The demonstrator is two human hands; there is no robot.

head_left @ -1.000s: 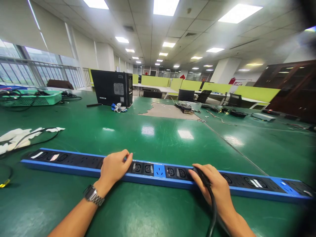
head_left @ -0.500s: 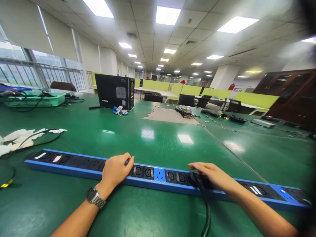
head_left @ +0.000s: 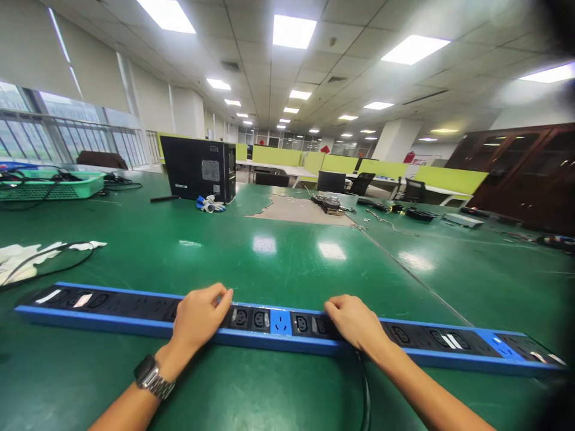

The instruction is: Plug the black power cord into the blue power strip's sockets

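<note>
A long blue and black power strip [head_left: 281, 322] with rows of sockets lies across the green table before me. My left hand [head_left: 200, 314] rests over its left-middle part, fingers curled round the far edge and thumb along the top; a metal-band watch [head_left: 153, 376] sits on that wrist. Right of the blue middle socket, my right hand [head_left: 354, 320] is closed over the strip. From beneath it a thick black power cable [head_left: 366, 395] runs down toward me. The plug at its end is hidden under my right hand.
A black computer case [head_left: 200, 169] stands at the back, with blue-and-white gloves [head_left: 210, 204] beside it. At left are a green basket [head_left: 76, 187] of cables and crumpled white material [head_left: 27, 260]. Loose parts [head_left: 331, 205] and a pale box [head_left: 462, 220] lie further back right.
My right hand has closed down over the plug, which showed beside its stretched fingers before. My left hand keeps its place on the strip. The view has shifted slightly.
</note>
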